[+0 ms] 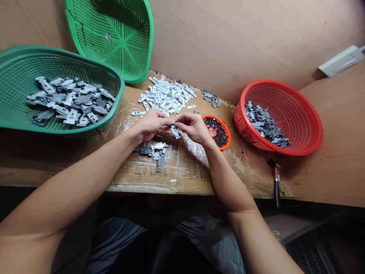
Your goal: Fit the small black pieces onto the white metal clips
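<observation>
In front of me, my left hand (152, 125) is closed on a small flat grey metal-looking part (175, 131). The fingertips of my right hand (193, 127) are pinched at the upper end of that part; whatever they hold there is too small to make out. Just behind both hands spreads a pile of light grey elongated pieces (167, 95). A smaller heap of grey parts (156, 150) lies below my left hand. Beside my right wrist stands an orange dish (229, 139) of tiny black pieces (218, 131).
At left stands a dark green basket (121, 91) of grey parts, with a bright green basket (137, 45) tilted behind it. A red basket (308, 125) with grey pieces is at right. A black-handled brush (276, 186) lies by the cardboard's front edge. Grey pieces (211, 99) lie near the wall.
</observation>
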Tool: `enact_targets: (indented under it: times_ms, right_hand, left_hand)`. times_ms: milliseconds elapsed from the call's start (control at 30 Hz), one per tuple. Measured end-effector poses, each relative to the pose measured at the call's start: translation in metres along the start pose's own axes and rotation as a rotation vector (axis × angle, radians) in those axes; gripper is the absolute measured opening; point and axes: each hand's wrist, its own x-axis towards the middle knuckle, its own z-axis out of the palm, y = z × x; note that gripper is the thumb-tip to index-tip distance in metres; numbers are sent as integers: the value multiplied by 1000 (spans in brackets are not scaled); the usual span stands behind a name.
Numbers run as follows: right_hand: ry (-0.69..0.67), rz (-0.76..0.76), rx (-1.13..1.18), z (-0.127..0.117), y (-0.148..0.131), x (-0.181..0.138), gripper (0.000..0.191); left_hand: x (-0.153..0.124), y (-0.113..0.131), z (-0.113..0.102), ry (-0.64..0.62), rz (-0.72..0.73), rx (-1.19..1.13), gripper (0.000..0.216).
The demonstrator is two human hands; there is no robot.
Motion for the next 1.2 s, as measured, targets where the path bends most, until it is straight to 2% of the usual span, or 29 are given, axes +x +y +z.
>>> enact_targets:
  times_ms: [133, 267, 367, 467, 633, 767, 867, 1033, 1133, 1200]
  right_hand:
    - [34, -6, -72, -5, 4, 1, 16]
    - [126, -68, -354, -16, 16, 4, 13]
    - [35, -100, -592, -21, 27, 7, 11]
    - [-64, -147, -687, -18, 36, 8, 11]
    - [-110, -250, -680, -6, 34, 6, 20]
    - [-225, -252, -734, 8, 16, 4, 18]
    - [-240, -220, -729, 15, 4, -1, 18]
    - [-130, -203, -594, 13, -6, -9, 14]
    - [-4, -140, -431, 2, -5, -12, 13]
    - [46, -83, -425, -8, -2, -13, 17]
  left_hand:
    - [-1, 3, 1, 24, -27, 2, 24]
    - [-1, 12, -4, 142, -12, 16, 26]
    - [-1, 21, -12, 223, 37, 20, 27]
    - [-1, 26, -18, 268, 68, 20, 28]
    - [2, 25, -22, 285, 97, 13, 25]
    - [5, 23, -25, 296, 101, 17, 24]
    - [6, 23, -28, 304, 114, 10, 25]
    - [5, 24, -28, 307, 122, 13, 26]
    - [4, 24, -28, 315, 124, 18, 26]
    - [5, 23, -29, 322, 127, 21, 26]
